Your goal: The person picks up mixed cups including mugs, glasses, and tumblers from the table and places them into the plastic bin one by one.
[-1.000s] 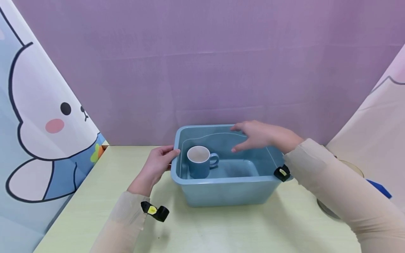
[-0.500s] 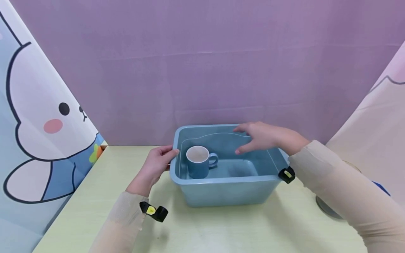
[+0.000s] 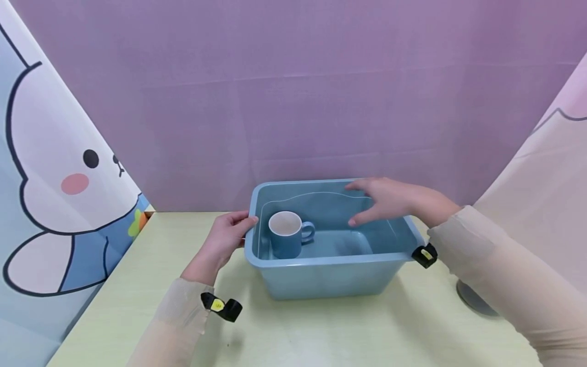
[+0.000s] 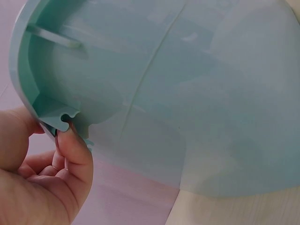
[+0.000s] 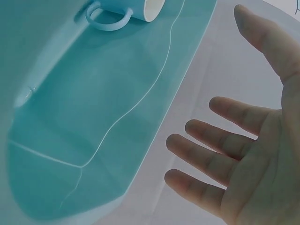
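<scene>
A blue plastic basin (image 3: 330,279) stands on the table, with a blue mug (image 3: 286,243), white inside, upright in its left part. The mug's handle points right. My left hand (image 3: 225,235) grips the basin's left rim, thumb on top; in the left wrist view, bent fingers of the left hand (image 4: 65,173) hook under the lip (image 4: 56,112). Over the right half of the basin, my right hand (image 3: 390,200) hovers with nothing in it. The right wrist view shows the right hand (image 5: 253,154) with fingers spread, apart from the mug handle (image 5: 108,24).
The pale wooden table (image 3: 339,336) extends around the basin. A grey round-edged object (image 3: 477,299) is mostly hidden by my right sleeve. A purple cloth (image 3: 312,102) hangs close behind, and a rabbit-print cloth (image 3: 59,204) at the left.
My right hand has drifted a little to the right above the basin, fingers still spread. My left hand keeps its grip on the rim, and the mug stays in place.
</scene>
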`<state>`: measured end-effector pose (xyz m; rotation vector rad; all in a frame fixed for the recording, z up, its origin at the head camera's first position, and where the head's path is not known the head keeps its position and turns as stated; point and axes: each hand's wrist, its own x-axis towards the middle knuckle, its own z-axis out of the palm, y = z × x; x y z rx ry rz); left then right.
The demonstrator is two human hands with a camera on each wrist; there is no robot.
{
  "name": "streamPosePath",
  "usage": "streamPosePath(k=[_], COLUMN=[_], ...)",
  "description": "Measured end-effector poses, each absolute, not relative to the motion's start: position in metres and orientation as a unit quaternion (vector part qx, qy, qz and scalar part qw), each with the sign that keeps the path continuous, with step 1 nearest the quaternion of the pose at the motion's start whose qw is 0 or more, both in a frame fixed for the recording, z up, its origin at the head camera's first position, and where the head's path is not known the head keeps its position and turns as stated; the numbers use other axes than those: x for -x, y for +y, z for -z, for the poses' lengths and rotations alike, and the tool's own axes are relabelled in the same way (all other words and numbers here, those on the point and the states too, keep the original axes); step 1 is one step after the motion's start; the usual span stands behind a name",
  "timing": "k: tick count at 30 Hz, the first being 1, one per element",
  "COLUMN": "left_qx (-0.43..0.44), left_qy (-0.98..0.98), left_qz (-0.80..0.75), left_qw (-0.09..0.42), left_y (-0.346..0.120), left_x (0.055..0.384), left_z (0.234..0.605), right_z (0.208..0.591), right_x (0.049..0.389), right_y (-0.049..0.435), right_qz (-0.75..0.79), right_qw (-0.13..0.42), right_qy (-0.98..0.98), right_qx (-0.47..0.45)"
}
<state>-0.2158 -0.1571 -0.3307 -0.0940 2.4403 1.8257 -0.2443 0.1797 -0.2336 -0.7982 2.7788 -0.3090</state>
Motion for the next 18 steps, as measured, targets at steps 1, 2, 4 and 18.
streamPosePath(k=[1, 2, 4, 18], left_qx=[0.03, 0.03, 0.03, 0.028], left_qy=[0.799, 0.799, 0.799, 0.797], left_qz=[-0.598, -0.599, -0.599, -0.602], left_qw=[0.046, 0.046, 0.046, 0.049], left_y=[-0.157, -0.157, -0.158, -0.159], left_x=[0.215, 0.215, 0.215, 0.211], left_z=[0.331, 0.331, 0.331, 0.331], right_z=[0.234, 0.234, 0.234, 0.235], right_x=[0.244, 0.243, 0.242, 0.232], right_y=[0.181, 0.182, 0.185, 0.197], right_qz=[0.106, 0.106, 0.108, 0.124], right_qw=[0.116, 0.115, 0.114, 0.105], right_qy=[0.949, 0.949, 0.949, 0.952], right_qx=[0.274, 0.274, 0.273, 0.259])
